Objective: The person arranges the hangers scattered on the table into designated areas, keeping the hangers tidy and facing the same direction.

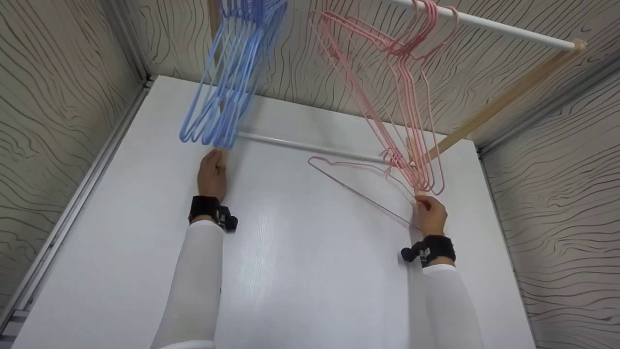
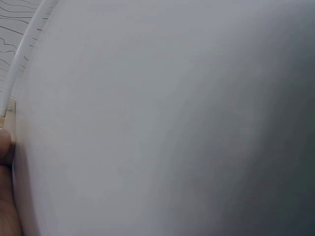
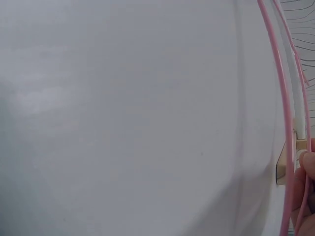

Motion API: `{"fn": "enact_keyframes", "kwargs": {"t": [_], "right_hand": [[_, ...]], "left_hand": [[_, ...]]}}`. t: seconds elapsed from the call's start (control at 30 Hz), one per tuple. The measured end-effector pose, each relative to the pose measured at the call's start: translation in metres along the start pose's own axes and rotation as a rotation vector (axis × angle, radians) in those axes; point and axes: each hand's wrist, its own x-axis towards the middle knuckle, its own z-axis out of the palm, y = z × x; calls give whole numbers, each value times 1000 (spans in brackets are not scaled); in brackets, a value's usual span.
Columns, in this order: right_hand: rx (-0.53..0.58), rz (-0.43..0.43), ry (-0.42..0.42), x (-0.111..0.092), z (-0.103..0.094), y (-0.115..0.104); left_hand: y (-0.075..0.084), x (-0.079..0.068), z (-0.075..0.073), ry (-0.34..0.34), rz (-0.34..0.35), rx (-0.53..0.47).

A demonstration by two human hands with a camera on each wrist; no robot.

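My left hand (image 1: 211, 177) grips the left wooden foot (image 1: 223, 158) of a hanger rack, just below a bunch of blue hangers (image 1: 227, 92). At the right, my right hand (image 1: 431, 215) pinches the end of the other wooden foot (image 3: 281, 164), under a bunch of pink hangers (image 1: 407, 97). One pink hanger (image 1: 356, 191) sits apart and lower, reaching left from the right foot. In the right wrist view a pink wire passes close by the fingers (image 3: 308, 164). Only the edge of the left hand shows in the left wrist view.
The rack's upper white rod (image 1: 508, 31) carries the pink hangers, and a lower white rod (image 1: 310, 146) joins its feet. A slanted wooden leg (image 1: 513, 97) rises at the right. Under everything is a white table (image 1: 310, 271), with wood-grain patterned panels (image 1: 576, 194) around it.
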Motion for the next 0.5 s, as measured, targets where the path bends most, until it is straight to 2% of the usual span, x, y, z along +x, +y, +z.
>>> {"fn": "enact_keyframes", "kwargs": {"t": [0.2, 0.37, 0.5], "right_hand": [[20, -59, 66, -1, 2, -2], [53, -77, 109, -5, 1, -4], [89, -109, 144, -8, 0, -7]], "left_hand": [[1, -1, 0, 10, 9, -12], [1, -2, 0, 13, 19, -12], [1, -2, -1, 7, 5, -20]]}}
